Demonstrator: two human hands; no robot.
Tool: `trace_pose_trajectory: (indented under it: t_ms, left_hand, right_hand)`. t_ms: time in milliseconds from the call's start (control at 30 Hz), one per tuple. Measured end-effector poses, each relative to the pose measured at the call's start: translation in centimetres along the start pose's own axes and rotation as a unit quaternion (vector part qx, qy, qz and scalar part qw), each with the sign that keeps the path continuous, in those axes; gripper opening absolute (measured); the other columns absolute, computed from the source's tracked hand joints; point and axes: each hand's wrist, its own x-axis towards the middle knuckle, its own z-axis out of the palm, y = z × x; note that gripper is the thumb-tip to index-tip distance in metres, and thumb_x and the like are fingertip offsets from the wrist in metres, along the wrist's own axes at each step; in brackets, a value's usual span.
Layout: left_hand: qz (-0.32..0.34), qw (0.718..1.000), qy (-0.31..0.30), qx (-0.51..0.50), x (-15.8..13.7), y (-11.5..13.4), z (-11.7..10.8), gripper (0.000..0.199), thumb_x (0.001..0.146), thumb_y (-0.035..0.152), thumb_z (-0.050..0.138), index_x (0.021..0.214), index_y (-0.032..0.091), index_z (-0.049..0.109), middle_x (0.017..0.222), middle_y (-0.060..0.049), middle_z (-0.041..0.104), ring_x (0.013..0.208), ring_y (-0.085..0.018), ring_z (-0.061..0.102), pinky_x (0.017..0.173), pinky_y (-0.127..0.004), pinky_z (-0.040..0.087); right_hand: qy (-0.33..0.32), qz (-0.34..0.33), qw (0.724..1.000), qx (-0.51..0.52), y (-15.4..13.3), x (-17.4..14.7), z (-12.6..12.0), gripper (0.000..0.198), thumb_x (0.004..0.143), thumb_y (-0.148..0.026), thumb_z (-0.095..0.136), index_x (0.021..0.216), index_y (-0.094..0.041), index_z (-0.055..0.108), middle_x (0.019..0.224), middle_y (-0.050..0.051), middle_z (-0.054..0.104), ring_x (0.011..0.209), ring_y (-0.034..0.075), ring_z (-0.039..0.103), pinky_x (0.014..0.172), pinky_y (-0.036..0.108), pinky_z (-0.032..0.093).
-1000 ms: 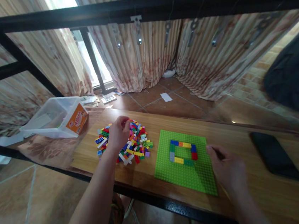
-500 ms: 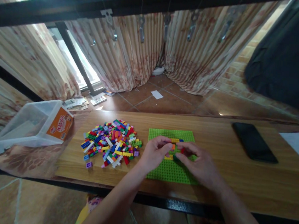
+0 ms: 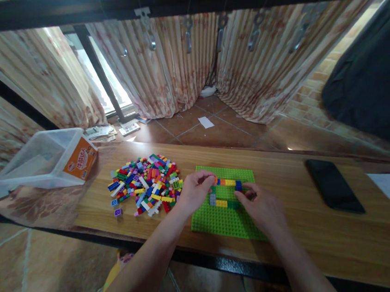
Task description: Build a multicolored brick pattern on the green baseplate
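A multicoloured row of toy building bricks (image 3: 229,183), with orange, yellow and dark blue parts, stretches between my hands over the far half of the green baseplate (image 3: 215,222). My left hand (image 3: 193,190) pinches its left end, thumb and fingertips closed by an orange piece. At the dark blue end, my right hand (image 3: 261,206) grips with thumb and bent fingers, partly hiding that end. Whether the row is pressed onto the plate or just above it, I cannot tell. Nearer me, a grey-blue brick (image 3: 212,200), a yellow brick (image 3: 221,203) and a green brick (image 3: 233,205) sit on the plate.
Left of the plate lies a heap of mixed loose bricks (image 3: 149,185), with a purple brick (image 3: 118,212) at its near edge. A clear plastic bin (image 3: 40,157) stands past the left end of the wooden tabletop (image 3: 296,240). A black phone (image 3: 333,184) lies at right.
My hands have moved apart, from close together over the middle of the plate to the two ends of the brick row. More of both brick rows now shows between them.
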Motion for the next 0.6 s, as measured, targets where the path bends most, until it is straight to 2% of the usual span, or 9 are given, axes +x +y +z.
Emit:
trace_pose_trajectory:
  t_ms: [133, 267, 433, 500, 600]
  left_hand:
    - [-0.017, 1.0, -0.015, -0.014, -0.1, -0.5, 0.0, 0.016, 0.077, 0.027, 0.065, 0.084, 0.014, 0.072, 0.069, 0.0, 0.066, 0.059, -0.009, 0.057, 0.054, -0.019, 0.047]
    - [-0.025, 0.999, -0.024, -0.027, 0.0, -0.7, -0.2, 0.015, 0.076, 0.024, 0.067, 0.085, 0.014, 0.073, 0.071, 0.001, 0.066, 0.059, -0.008, 0.058, 0.058, -0.02, 0.049]
    - [-0.046, 0.996, -0.042, -0.068, 0.0, -0.6, -0.2, 0.014, 0.074, 0.023, 0.071, 0.085, 0.013, 0.073, 0.072, 0.0, 0.068, 0.063, -0.009, 0.062, 0.063, -0.021, 0.05]
    - [-0.052, 0.994, -0.047, -0.081, -0.1, -0.6, -0.1, 0.017, 0.073, 0.023, 0.073, 0.087, 0.013, 0.073, 0.072, -0.001, 0.069, 0.066, -0.01, 0.063, 0.065, -0.022, 0.05]
    - [-0.048, 0.994, -0.058, -0.082, -0.2, -0.6, -0.1, 0.021, 0.07, 0.024, 0.077, 0.088, 0.013, 0.074, 0.074, -0.001, 0.07, 0.067, -0.011, 0.063, 0.067, -0.023, 0.05]
  right_hand:
    - [-0.009, -0.006, 1.0, 0.002, -0.1, -0.2, 0.0, 0.03, 0.083, -0.039, 0.058, 0.105, -0.024, 0.071, 0.079, 0.002, 0.073, 0.069, 0.02, 0.066, 0.064, 0.033, 0.044]
    - [0.032, 0.007, 0.999, 0.008, 1.3, 0.0, -1.2, 0.028, 0.08, -0.039, 0.059, 0.098, -0.023, 0.072, 0.075, 0.003, 0.073, 0.065, 0.02, 0.066, 0.063, 0.033, 0.045]
    - [0.09, 0.052, 0.989, -0.101, 4.3, 0.9, -2.8, 0.027, 0.083, -0.041, 0.055, 0.086, -0.023, 0.075, 0.075, 0.01, 0.073, 0.06, 0.025, 0.063, 0.055, 0.036, 0.041]
    - [0.089, 0.039, 0.986, -0.138, 5.4, 1.0, -2.9, 0.028, 0.084, -0.042, 0.054, 0.082, -0.023, 0.075, 0.069, 0.01, 0.071, 0.055, 0.024, 0.06, 0.052, 0.035, 0.038]
    - [0.08, 0.013, 0.987, -0.14, 6.0, 0.9, -2.9, 0.031, 0.085, -0.046, 0.054, 0.08, -0.022, 0.075, 0.065, 0.01, 0.069, 0.051, 0.022, 0.058, 0.051, 0.035, 0.038]
